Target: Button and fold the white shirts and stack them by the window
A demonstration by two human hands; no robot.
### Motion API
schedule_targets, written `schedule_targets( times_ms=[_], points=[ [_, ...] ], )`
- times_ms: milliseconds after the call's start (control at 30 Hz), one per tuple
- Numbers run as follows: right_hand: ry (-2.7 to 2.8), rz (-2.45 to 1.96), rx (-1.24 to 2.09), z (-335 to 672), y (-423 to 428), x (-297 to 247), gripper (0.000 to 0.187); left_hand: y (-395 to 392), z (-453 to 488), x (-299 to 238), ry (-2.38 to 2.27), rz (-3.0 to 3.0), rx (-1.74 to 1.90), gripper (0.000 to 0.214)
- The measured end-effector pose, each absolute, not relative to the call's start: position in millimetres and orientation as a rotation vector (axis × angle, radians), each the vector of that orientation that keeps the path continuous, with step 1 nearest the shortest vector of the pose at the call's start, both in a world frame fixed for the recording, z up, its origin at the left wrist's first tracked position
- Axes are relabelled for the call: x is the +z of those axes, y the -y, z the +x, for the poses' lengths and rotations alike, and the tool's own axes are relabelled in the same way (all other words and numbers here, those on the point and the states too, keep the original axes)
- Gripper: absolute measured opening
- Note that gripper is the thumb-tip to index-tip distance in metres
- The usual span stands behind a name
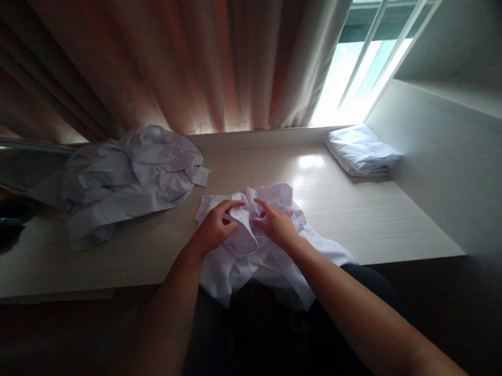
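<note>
A crumpled white shirt [277, 266] lies in front of me, partly on the table and partly hanging over its front edge toward my lap. My left hand [217, 227] is curled on the bunched cloth, with thumb and index finger on either side of a fold. Opposite it, a short way to the right, my right hand [276, 223] grips the same bunch with bent fingers. Between both hands a rounded flap of cloth, perhaps the collar, stands up. Some fingertips are hidden in the folds.
A loose heap of white clothing [135, 178] rests at the left on the pale table [346, 222]. Folded white clothing [361, 150] sits at the back right by the wall. Behind the table hang curtains [192, 55] beside a bright window [378, 49]. Dark items [2, 220] stand at far left.
</note>
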State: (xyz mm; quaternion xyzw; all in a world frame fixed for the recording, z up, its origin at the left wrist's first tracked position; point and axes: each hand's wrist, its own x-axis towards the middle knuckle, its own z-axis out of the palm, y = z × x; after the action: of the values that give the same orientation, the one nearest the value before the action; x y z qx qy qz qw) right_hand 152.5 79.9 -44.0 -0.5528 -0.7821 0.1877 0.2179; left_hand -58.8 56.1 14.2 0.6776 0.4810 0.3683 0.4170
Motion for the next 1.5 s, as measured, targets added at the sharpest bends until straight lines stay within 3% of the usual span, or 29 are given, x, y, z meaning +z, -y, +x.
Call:
schedule_targets(
  times_ms=[67, 167, 267, 467, 700, 867, 1100, 1333, 1500],
  points=[
    [2.260, -1.507, 0.514, 151, -79, -44, 0.066, -55, -58, 13, -1.216, 1.732, 0.872, 0.042],
    [2.377, -1.417, 0.592, 155, -79, -43, 0.049, -54, -58, 11, -1.220, 1.752, 0.841, 0.024],
    [2.383, -1.413, 0.665, 162, -80, -42, 0.033, -52, -60, 11, -1.288, 1.849, 0.846, 0.026],
    [2.269, -1.467, 0.610, 175, -87, -40, 0.025, -49, -61, 18, -1.435, 1.974, 1.037, 0.019],
    [2.039, -1.247, 0.472, 180, -90, -32, 0.017, -48, -59, 24, -1.316, 1.677, 1.221, 0.017],
    [1.947, -1.128, 0.248, 188, -86, -13, 0.007, -52, -68, 21, -1.404, 1.578, 1.245, 0.025],
    [1.984, -0.926, 0.481, 180, -69, -3, 0.006, -48, -45, 12, -1.444, 1.790, 0.896, 0.020],
    [2.011, -0.896, 0.738, 167, -54, -5, 0.004, -42, -31, 13, -1.211, 1.716, 0.804, 0.005],
    [1.979, -0.857, 0.728, 165, -53, -6, 0.003, -44, -34, 7, -1.198, 1.524, 0.890, 0.017]
  ],
)
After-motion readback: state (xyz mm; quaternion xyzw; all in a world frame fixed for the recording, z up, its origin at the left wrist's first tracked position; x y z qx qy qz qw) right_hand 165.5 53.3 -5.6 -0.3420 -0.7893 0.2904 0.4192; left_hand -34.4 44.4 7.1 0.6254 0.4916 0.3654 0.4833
